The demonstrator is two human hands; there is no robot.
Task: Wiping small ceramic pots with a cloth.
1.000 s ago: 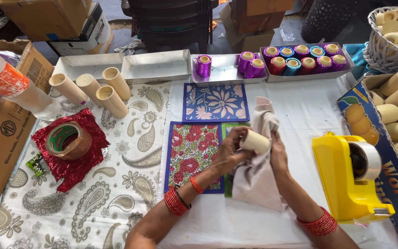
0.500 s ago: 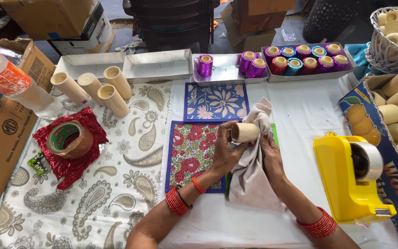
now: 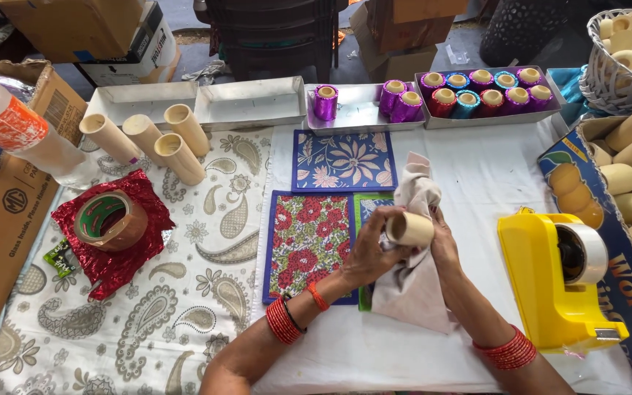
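Cardboard tube point(image 3: 409, 228) — short, tan, open end tipped toward the camera — sits gripped in the left hand point(image 3: 373, 252), just in front of the blue floral mat point(image 3: 343, 160) and over the red floral mat point(image 3: 307, 243). A second ago the tube was further right and half buried in the pale cloth point(image 3: 418, 271); now it has come left and clear of the folds, so more of its bare side shows. The left fingers are curled closed round the tube from beneath. The right hand point(image 3: 444, 245) lies against the cloth just right of the tube, fingers bent into the fabric and pinching it. The cloth has shifted too: its top now stands in a bunched peak behind the tube. To my eye the rubbing has moved on round the tube. Right of the tube stands the yellow tape dispenser point(image 3: 554, 281), untouched; well to its left lies the brown tape roll point(image 3: 110, 221) on red foil point(image 3: 111, 230).
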